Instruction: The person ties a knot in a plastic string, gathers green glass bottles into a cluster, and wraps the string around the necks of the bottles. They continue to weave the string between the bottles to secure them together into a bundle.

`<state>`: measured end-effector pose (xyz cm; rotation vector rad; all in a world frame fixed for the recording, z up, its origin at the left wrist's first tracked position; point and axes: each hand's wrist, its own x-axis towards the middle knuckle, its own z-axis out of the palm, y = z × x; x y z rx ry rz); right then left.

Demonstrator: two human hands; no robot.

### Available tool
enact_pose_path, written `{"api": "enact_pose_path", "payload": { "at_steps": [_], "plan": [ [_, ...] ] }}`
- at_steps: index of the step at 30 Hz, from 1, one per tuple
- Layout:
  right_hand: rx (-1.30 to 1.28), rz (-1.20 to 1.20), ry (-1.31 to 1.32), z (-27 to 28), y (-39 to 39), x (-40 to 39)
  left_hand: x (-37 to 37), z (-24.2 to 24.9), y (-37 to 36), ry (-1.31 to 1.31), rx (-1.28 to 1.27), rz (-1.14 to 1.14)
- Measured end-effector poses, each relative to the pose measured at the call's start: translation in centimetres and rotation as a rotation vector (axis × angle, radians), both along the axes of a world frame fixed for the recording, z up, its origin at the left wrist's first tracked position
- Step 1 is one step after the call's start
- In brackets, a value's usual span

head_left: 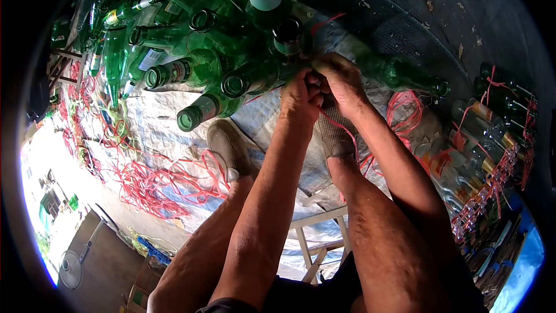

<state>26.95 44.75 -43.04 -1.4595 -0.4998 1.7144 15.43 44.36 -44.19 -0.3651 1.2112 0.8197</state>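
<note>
My left hand (299, 94) and my right hand (341, 81) meet at the near side of a cluster of green glass bottles (202, 68). Both have their fingers closed on a pink plastic string (337, 123), whose loose end hangs below them over my shoe. The exact grip is partly hidden by the fingers. Just beyond the hands stands a dark-necked green bottle (288, 37). To the right, another green bottle (405, 74) lies on its side, neck pointing right. More pink string (327, 22) shows behind the cluster.
Tangled pink string (153, 188) lies on the pale woven sheet (168, 119) at left. Clear and green bottles (480, 139) bound with pink string are at right. My shoes (229, 145) rest on the sheet. A fan (70, 269) stands lower left.
</note>
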Motion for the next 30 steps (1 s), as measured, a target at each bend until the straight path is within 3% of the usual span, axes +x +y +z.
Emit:
{"api": "enact_pose_path", "payload": {
  "at_steps": [4,7,10,16,19,20,23,27,30],
  "plan": [
    [-0.035,0.027,0.022,0.5,0.0,0.1,-0.2,0.0,0.1,-0.032,-0.015,-0.023],
    [-0.091,0.195,-0.088,0.8,0.7,0.9,-0.4,0.2,0.2,-0.025,0.002,-0.078],
    [0.094,0.325,-0.269,0.5,0.5,1.1,-0.5,0.6,0.4,-0.035,-0.008,-0.076],
    [0.784,0.476,-0.790,-2.0,-0.6,2.4,-1.0,1.0,0.3,0.002,0.059,-0.186],
    [0.523,0.740,-0.962,-1.4,-2.6,3.9,-1.1,0.8,0.2,0.003,0.086,-0.170],
    [0.428,0.601,-0.913,-1.4,-3.2,4.0,-1.2,0.6,0.1,-0.005,0.089,-0.171],
    [0.529,0.612,-1.010,-0.6,-3.9,4.9,-1.3,0.2,-0.2,-0.009,0.100,-0.166],
    [0.294,0.610,-1.055,1.3,-4.2,5.2,-1.2,0.3,-0.2,0.011,0.112,-0.155],
    [0.332,0.447,-0.924,2.4,-5.2,5.5,-1.3,0.5,-0.1,0.021,0.107,-0.173]
  ]
}}
